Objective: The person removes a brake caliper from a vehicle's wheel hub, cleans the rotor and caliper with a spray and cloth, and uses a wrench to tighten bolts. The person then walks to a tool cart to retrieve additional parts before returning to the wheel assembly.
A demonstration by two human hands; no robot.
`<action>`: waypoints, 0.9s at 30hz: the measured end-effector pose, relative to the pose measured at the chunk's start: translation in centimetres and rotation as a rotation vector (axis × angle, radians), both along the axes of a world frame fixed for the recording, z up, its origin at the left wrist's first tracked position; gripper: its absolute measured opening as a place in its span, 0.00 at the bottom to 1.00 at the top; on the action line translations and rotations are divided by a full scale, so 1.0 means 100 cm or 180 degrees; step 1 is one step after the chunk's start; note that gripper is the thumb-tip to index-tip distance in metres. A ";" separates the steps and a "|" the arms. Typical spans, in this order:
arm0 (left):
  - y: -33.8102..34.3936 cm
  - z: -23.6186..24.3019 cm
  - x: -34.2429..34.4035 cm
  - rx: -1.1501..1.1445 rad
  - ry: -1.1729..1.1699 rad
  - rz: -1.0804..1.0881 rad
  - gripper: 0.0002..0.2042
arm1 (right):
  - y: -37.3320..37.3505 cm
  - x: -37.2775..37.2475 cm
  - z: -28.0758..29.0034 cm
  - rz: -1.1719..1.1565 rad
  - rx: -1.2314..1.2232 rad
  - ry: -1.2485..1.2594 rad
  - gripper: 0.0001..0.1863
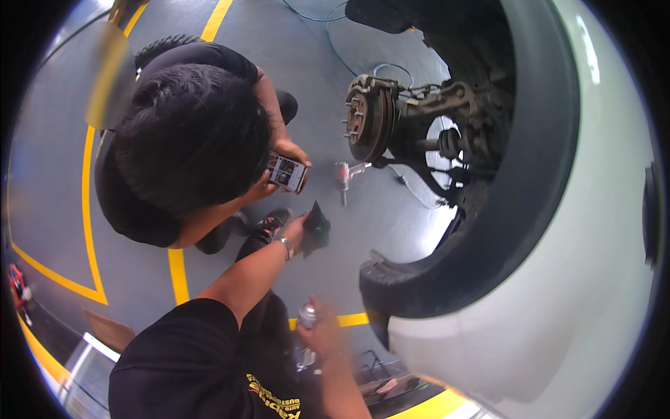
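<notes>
My left hand point(299, 234), with a metal band at its wrist, reaches forward over the floor. It is closed on the edge of a dark, thin, pointed sheet point(317, 229) with a greenish sheen; whether it is cloth or paper I cannot tell. Closer in, my right hand point(326, 334) is wrapped around a spray can point(307, 315) with a silvery top; the hand is smeared by motion. Ahead and to the right, the rusty brake disc point(380, 122) and hub point(356, 117) with bare wheel studs stand exposed, apart from both hands.
At the left a co-worker point(188, 133) crouches, holding a phone point(286, 172). An impact wrench point(342, 176) lies on the floor below the disc, near a hose point(419, 195). The car's dark wheel arch trim point(488, 272) and pale body point(600, 279) fill the right side.
</notes>
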State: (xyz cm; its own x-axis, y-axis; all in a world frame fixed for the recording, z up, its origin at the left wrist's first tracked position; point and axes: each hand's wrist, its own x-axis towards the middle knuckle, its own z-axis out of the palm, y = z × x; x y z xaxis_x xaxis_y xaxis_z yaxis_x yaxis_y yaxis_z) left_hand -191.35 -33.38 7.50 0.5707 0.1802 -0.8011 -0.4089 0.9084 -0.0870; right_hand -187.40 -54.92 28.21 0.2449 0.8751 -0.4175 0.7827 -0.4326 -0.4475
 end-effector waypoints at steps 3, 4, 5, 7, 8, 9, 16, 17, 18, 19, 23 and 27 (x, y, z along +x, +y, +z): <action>0.023 -0.016 0.039 0.0083 -0.0244 0.0504 0.19 | 0.000 0.013 -0.006 0.0006 0.0386 0.0502 0.43; 0.032 -0.027 0.051 0.0121 -0.0259 0.0667 0.19 | -0.001 0.019 -0.007 -0.0018 0.0225 0.0553 0.43; 0.038 -0.040 0.063 0.0158 -0.0299 0.0864 0.20 | -0.001 0.026 -0.005 -0.0042 0.0059 0.0603 0.43; 0.052 -0.065 0.088 0.0247 -0.0347 0.1264 0.20 | -0.003 0.041 0.000 -0.0028 -0.0208 0.0763 0.44; 0.063 -0.075 0.097 0.0240 -0.0245 0.1350 0.20 | -0.002 0.049 -0.002 0.0025 -0.0269 0.0775 0.44; 0.073 -0.071 0.107 0.0203 -0.0169 0.1358 0.20 | -0.004 0.052 0.000 -0.0004 -0.0339 0.0763 0.44; 0.100 -0.080 0.102 0.0172 0.0020 0.1120 0.19 | -0.001 0.043 -0.003 -0.0171 -0.0132 0.0714 0.42; 0.096 -0.094 0.089 0.0122 0.0096 0.1112 0.20 | 0.001 0.044 -0.004 -0.0174 -0.0166 0.0773 0.43; 0.089 -0.106 0.076 0.0099 0.0132 0.1136 0.20 | 0.002 0.045 -0.006 -0.0185 -0.0199 0.0833 0.43; 0.080 -0.114 0.063 0.0075 0.0138 0.1121 0.21 | 0.003 0.043 -0.009 -0.0221 -0.0175 0.0848 0.44; 0.066 -0.091 0.003 -0.0059 0.0336 0.0804 0.20 | 0.017 0.036 -0.025 -0.0305 -0.0050 0.0860 0.44; 0.067 -0.100 -0.052 0.0023 0.0548 0.0265 0.22 | 0.038 0.024 -0.019 -0.0368 -0.0045 0.0721 0.44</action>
